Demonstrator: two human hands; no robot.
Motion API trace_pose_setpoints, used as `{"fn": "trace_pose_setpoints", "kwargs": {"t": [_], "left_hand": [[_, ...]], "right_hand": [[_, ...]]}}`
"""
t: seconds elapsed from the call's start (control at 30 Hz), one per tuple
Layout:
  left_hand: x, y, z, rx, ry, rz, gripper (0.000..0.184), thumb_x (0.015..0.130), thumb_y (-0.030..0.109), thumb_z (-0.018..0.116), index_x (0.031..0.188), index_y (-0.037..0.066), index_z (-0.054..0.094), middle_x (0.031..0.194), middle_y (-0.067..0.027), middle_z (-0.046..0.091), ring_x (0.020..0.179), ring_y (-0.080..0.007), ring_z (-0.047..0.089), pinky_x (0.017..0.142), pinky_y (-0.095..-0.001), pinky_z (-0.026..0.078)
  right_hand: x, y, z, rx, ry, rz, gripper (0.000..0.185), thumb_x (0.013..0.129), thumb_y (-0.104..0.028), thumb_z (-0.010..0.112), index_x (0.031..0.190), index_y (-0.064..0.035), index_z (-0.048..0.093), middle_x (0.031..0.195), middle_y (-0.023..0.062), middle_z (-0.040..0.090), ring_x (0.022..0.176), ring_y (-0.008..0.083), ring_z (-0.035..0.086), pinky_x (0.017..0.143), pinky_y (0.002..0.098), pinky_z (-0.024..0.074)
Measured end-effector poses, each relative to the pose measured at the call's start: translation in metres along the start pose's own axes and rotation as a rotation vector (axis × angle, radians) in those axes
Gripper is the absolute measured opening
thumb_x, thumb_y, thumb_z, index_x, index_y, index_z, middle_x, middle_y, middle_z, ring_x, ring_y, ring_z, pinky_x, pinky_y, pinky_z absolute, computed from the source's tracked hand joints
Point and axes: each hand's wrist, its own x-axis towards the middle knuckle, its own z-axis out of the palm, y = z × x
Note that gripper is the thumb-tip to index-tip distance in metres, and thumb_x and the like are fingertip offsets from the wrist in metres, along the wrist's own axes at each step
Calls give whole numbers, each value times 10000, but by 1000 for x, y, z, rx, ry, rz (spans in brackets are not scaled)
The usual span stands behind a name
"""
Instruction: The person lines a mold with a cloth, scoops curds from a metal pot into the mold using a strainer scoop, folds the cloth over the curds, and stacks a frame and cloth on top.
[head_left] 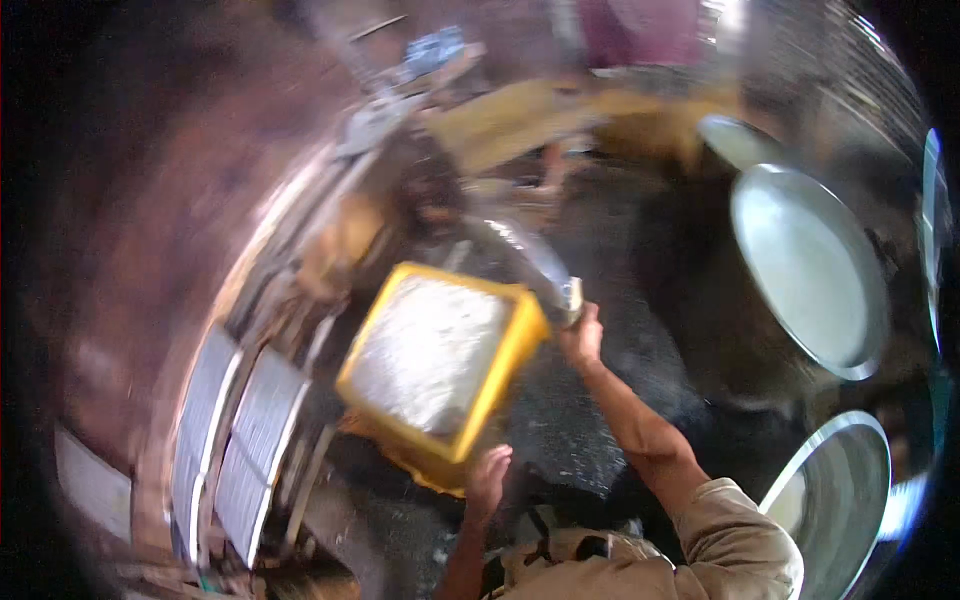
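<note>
A yellow crate (528, 325) filled with a white, lumpy material (430, 345) stands at the middle of the view. Beyond its right corner, my right hand (582, 335) is closed on the near end of a long metallic object (530, 255), blurred by motion, which points away from me and to the left. My left hand (490, 475) is beside the crate's near right side, fingers apart, with nothing visible in it. Whether it touches the crate is unclear.
Large round metal basins with pale contents stand at the right, one far (810, 270) and one near (875, 500). Grey ribbed panels (260, 450) lean at the left. A yellowish board (510, 125) lies at the back. The dark floor (590, 430) looks wet.
</note>
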Motion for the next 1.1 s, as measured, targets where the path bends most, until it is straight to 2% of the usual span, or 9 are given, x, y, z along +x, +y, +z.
{"fn": "trace_pose_setpoints", "kwargs": {"t": [0.03,0.13,0.2,0.43,0.53,0.57,0.67,0.8,1.1], "left_hand": [[11,24,28,-337,-28,-166,163,852,89,552,984,-1,585,1035,-94,584,1011,-200,539,918,-322,396],[25,25,121,-237,-316,-298,319,883,279,554,1049,8,580,1049,-71,588,991,-169,540,877,-295,405],[32,27,194,-149,-549,-279,427,867,397,547,1077,27,580,1053,-58,591,957,-155,546,823,-280,416],[35,4,419,170,-1034,-200,521,925,394,378,1216,-31,456,1225,-161,489,1114,-250,473,923,-334,365],[29,16,482,124,-1033,-246,541,937,411,345,1177,-51,492,1190,-105,522,1068,-199,478,939,-290,334],[26,28,493,255,-1034,-306,582,939,414,318,1165,-104,457,1205,-224,487,1113,-282,464,933,-335,346],[5,41,521,363,-946,-124,595,939,428,312,1178,-102,439,1200,-226,481,1089,-285,469,923,-346,348],[-4,28,528,459,-797,-127,599,939,439,307,1195,-92,414,1194,-219,476,1071,-282,469,920,-354,351],[-12,22,522,538,-615,-153,562,947,425,306,1179,-78,400,1153,-187,471,1048,-257,451,919,-355,345]], "right_hand": [[-9,-4,-42,173,28,-32,360,737,-96,623,1039,-18,443,830,149,592,759,243,584,664,356,487],[-47,14,-169,324,124,-108,334,717,-76,673,1011,-12,526,872,96,595,810,135,548,723,302,465],[-79,62,-234,332,259,-140,306,743,-232,696,818,28,552,725,85,596,625,153,548,573,319,461],[-293,248,-370,105,585,646,309,801,-230,583,953,31,518,697,118,589,558,158,561,466,312,458],[-392,352,-402,476,710,1134,268,793,-213,566,948,1,525,671,73,578,535,182,553,428,338,439],[-430,400,-404,503,747,1176,239,795,-208,564,922,-7,536,658,64,570,527,185,547,422,350,432],[-491,517,-441,511,823,1437,203,771,-191,587,868,-15,558,672,116,595,560,263,579,457,391,443],[-499,631,-496,-182,767,1444,229,740,-175,579,857,19,545,817,273,600,802,432,581,672,468,469],[-407,766,-448,-216,561,1402,261,758,-111,508,962,43,456,798,278,595,803,431,587,669,481,478]]}}
